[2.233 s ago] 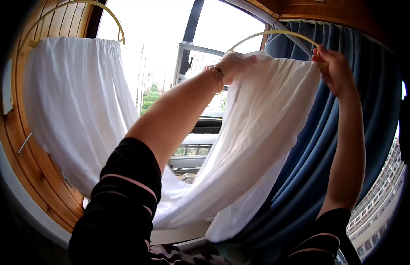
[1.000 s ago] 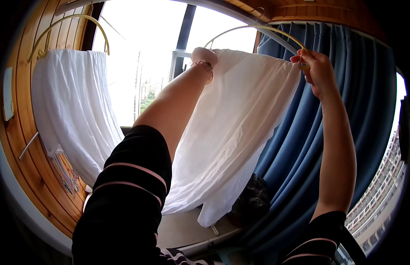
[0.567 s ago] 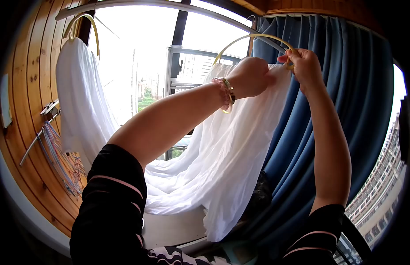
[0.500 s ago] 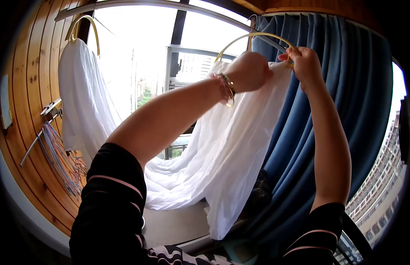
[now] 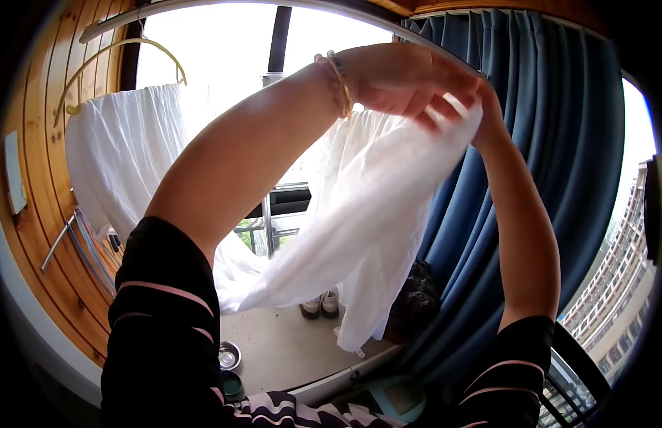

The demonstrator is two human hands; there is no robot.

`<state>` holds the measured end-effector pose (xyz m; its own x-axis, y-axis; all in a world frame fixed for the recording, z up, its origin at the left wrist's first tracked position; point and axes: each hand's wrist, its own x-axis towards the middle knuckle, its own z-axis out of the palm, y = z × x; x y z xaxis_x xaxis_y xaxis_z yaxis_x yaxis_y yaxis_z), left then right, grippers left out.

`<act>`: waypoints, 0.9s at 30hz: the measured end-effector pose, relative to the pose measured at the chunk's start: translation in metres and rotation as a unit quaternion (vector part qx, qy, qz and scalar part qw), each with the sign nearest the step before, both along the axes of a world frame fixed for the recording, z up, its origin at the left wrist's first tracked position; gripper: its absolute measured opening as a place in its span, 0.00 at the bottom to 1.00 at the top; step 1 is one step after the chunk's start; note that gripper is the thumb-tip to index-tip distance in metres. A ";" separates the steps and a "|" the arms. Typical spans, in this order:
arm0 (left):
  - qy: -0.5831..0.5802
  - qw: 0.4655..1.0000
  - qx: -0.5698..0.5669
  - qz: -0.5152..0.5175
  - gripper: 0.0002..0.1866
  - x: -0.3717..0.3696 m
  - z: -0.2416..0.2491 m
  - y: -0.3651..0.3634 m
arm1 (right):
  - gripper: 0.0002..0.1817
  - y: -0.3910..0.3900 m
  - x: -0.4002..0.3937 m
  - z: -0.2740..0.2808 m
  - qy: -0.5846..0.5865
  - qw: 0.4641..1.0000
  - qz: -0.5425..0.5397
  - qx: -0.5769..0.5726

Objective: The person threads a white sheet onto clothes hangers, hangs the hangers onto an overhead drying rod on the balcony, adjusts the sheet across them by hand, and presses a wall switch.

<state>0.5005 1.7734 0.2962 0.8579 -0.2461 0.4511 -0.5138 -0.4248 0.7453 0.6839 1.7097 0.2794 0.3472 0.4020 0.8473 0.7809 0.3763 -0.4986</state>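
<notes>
A large white cloth (image 5: 373,207) hangs in folds before me, its upper right corner drawn up at my hands. My left hand (image 5: 409,78) reaches across the top of it, fingers apart and partly blurred against the fabric. At that raised corner is my right hand (image 5: 488,118), closed on the cloth; its fingertips are largely hidden behind my left hand. The hanger near my hands is out of sight behind them. Further left, a yellow hanger (image 5: 120,43) carries another stretch of white cloth (image 5: 124,135).
A metal rail (image 5: 231,6) runs overhead. Blue curtains (image 5: 537,157) hang on the right, with a black bag (image 5: 418,292) by their foot. Shoes (image 5: 320,304) and a metal bowl (image 5: 229,355) stand on the ledge below. Wood panelling (image 5: 42,214) lines the left.
My left hand has opened from a closed grip and shifted over toward my right hand. The near hanger is now hidden. The cloth's lower part has swung up, uncovering shoes. The left hanger has turned broadside.
</notes>
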 end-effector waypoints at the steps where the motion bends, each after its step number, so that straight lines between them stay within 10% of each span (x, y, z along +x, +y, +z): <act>1: -0.009 0.996 0.033 0.077 0.20 -0.001 -0.001 0.003 | 0.12 -0.011 -0.001 0.000 0.025 0.999 0.007 -0.022; 6: 0.058 0.859 0.094 0.500 0.13 0.017 -0.014 0.069 | 0.12 -0.034 -0.014 -0.010 -0.016 0.999 -0.036 -0.004; 10: 0.053 0.916 0.015 0.398 0.15 0.031 -0.050 0.052 | 0.12 -0.035 -0.015 -0.013 -0.012 0.999 -0.035 0.009; 22: -0.153 0.857 0.089 0.484 0.09 0.006 0.009 0.059 | 0.11 -0.057 -0.007 -0.029 -0.025 0.997 -0.069 0.001; 24: -0.090 0.880 0.166 0.436 0.12 0.011 -0.021 0.026 | 0.12 -0.054 -0.016 -0.030 -0.009 0.997 -0.071 0.008; 27: -0.218 0.767 0.386 0.463 0.18 0.022 -0.110 -0.012 | 0.13 -0.049 -0.027 -0.029 0.006 0.996 -0.089 0.010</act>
